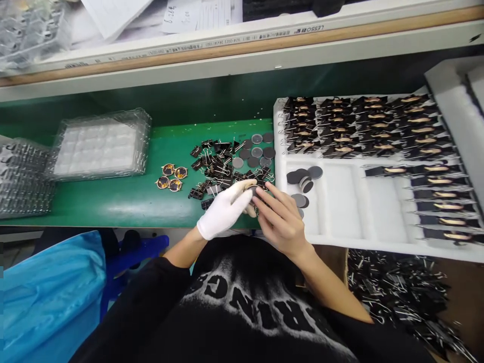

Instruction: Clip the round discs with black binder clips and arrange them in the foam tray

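My left hand (225, 209), in a white glove, is closed on a small dark round disc (254, 191). The bare fingers of my right hand (283, 218) press against the same disc from the right. A thin pale rim shows by the gloved fingertips, but most of the piece is hidden. Just beyond my hands lies a heap of black binder clips (219, 170). Grey and black round discs (257, 152) are spread beside that heap. Several gold-rimmed round pieces with amber and black faces (174, 185) lie farther left on the green table.
On the right, a white foam tray (342, 201) holds rows of clipped pieces (374, 118) and some loose discs (298, 176). Clear plastic trays (100, 146) are stacked at left. A shelf edge (227, 45) crosses the back. Below right sits a box of binder clips (401, 287).
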A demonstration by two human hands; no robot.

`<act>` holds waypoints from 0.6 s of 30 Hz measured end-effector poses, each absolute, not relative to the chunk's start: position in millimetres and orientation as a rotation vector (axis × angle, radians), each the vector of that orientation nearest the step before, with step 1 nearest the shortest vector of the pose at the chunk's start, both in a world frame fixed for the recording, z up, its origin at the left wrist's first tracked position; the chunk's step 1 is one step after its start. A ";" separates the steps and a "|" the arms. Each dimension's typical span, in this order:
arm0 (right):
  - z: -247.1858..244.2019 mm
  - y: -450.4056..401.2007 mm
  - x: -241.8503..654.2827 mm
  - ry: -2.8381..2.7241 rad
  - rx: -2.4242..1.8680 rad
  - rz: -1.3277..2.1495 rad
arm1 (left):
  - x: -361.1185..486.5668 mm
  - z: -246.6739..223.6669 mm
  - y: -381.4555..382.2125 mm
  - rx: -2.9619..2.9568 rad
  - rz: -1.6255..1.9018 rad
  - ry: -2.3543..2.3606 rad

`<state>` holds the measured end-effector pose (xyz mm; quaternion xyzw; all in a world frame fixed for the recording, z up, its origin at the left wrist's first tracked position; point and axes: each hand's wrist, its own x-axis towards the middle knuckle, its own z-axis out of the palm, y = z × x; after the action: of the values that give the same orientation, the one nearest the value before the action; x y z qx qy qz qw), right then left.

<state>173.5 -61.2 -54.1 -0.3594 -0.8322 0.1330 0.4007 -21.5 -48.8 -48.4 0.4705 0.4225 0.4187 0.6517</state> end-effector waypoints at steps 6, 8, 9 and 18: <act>-55.2 -75.2 175.6 -1.701 -1.143 0.741 | -14.7 -54.5 -57.5 1.251 0.853 1.004; -53.1 -75.9 178.0 -1.530 -1.233 1.002 | -14.6 -53.2 -62.1 1.360 0.780 1.029; -52.0 -75.1 180.3 -1.482 -1.250 1.123 | -15.7 -51.2 -62.5 1.451 0.734 1.051; -49.9 -60.4 205.5 -0.855 -1.195 1.498 | -12.4 -35.7 47.9 2.684 0.252 1.261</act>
<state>205.5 -60.4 -49.9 -0.4935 -0.3533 0.6191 0.4982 -12.4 47.9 -35.7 0.8988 0.4222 0.0846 0.0828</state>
